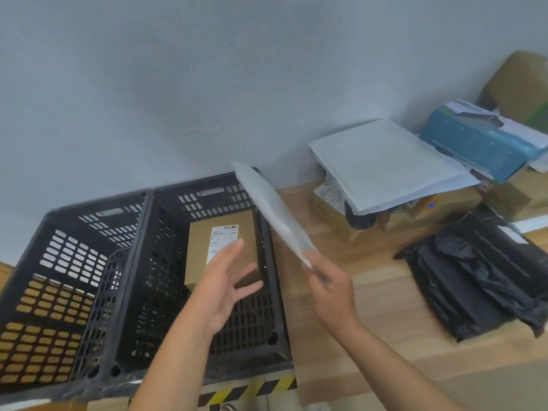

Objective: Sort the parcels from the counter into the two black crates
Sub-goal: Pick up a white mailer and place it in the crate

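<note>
Two black crates stand side by side at the left: the left crate [38, 262] holds nothing that I can see, and the right crate [268, 232] holds a brown cardboard box [198, 247] with a white label. My right hand [329, 289] pinches the lower end of a flat white padded mailer [269, 209], held on edge over the right crate's right rim. My left hand [228, 280] hovers over the right crate, fingers spread, holding nothing.
On the wooden counter [370, 315] at the right lie a black plastic parcel [480, 280], a large white envelope [382, 161] on brown boxes, a blue packet [480, 143] and a cardboard box [516, 84]. Yellow-black hazard tape [246, 390] marks the near edge.
</note>
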